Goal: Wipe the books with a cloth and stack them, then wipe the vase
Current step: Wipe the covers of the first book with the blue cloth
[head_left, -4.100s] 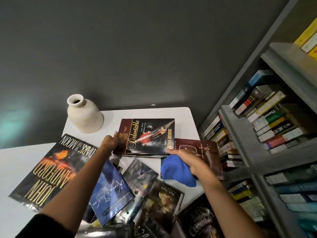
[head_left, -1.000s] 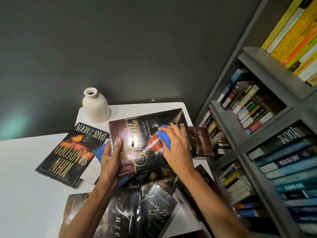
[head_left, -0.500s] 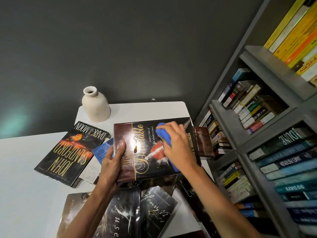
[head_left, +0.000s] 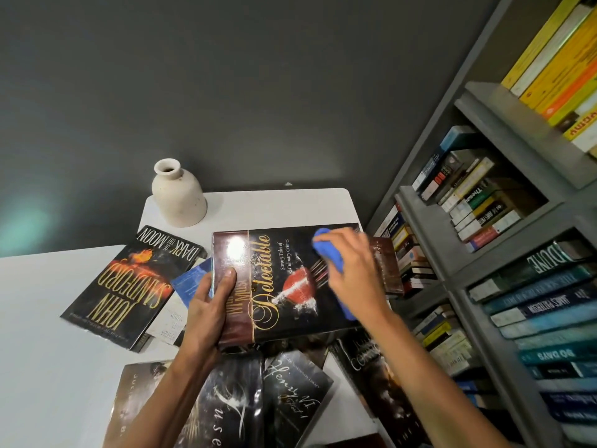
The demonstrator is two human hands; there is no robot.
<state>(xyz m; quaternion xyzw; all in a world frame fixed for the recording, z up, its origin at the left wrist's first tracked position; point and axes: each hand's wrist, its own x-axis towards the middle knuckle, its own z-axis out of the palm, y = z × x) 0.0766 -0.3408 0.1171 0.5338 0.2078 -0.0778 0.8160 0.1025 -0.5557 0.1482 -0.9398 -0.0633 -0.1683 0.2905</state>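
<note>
My left hand [head_left: 208,310] grips the spine edge of a dark hardcover titled "Delectable" [head_left: 277,286], held above the table with its cover facing me. A blue cloth [head_left: 329,253] is bunched in my right hand [head_left: 353,273], which presses it on the far right part of that cover. A cream ceramic vase [head_left: 177,195] stands upright at the back of the white table [head_left: 274,205]. Several other books lie scattered flat: "Dark of the Moon" [head_left: 129,282] at left, a maroon book [head_left: 386,266] behind my right hand, and dark covers [head_left: 290,396] near me.
A grey bookshelf [head_left: 504,195] packed with books rises close on the right. A dark grey wall backs the table. A blue book [head_left: 190,279] lies partly under the held one. Bare white tabletop [head_left: 48,350] shows at left.
Over four seconds I lifted the "Delectable" book off the table. In the last second my right hand slid the cloth across its cover, from the middle toward the far right corner.
</note>
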